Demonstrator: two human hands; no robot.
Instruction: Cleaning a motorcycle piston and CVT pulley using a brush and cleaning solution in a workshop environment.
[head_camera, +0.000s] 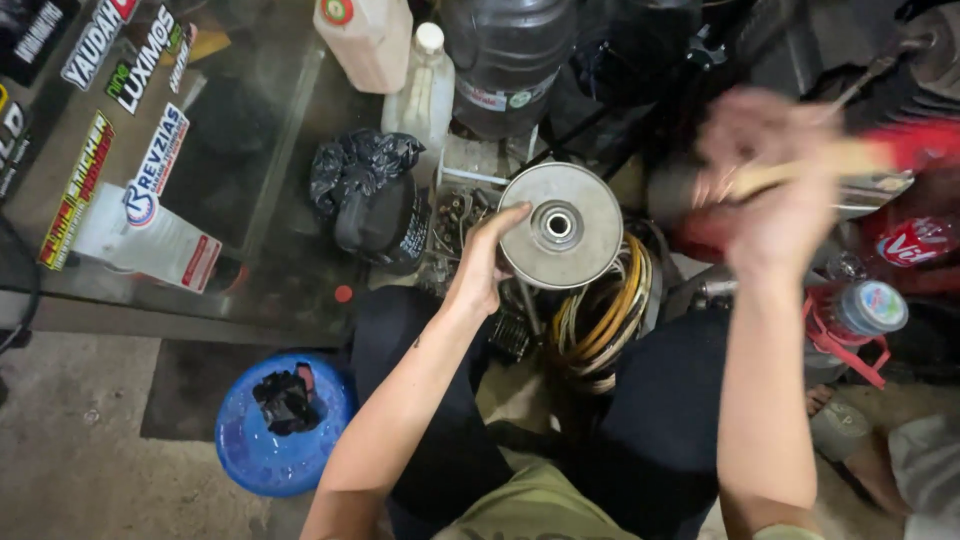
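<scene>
Two hands are seen above a cluttered floor. A round metal disc (560, 226) is gripped at its rim by the left hand (484, 262), over coiled cables (608, 312). A wooden-handled tool (840, 160) is clenched in the blurred right hand (775, 190).

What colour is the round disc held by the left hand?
Dull silver-grey metal disc with a darker centre hub, gripped by the left hand; the head view shows it best.
</scene>
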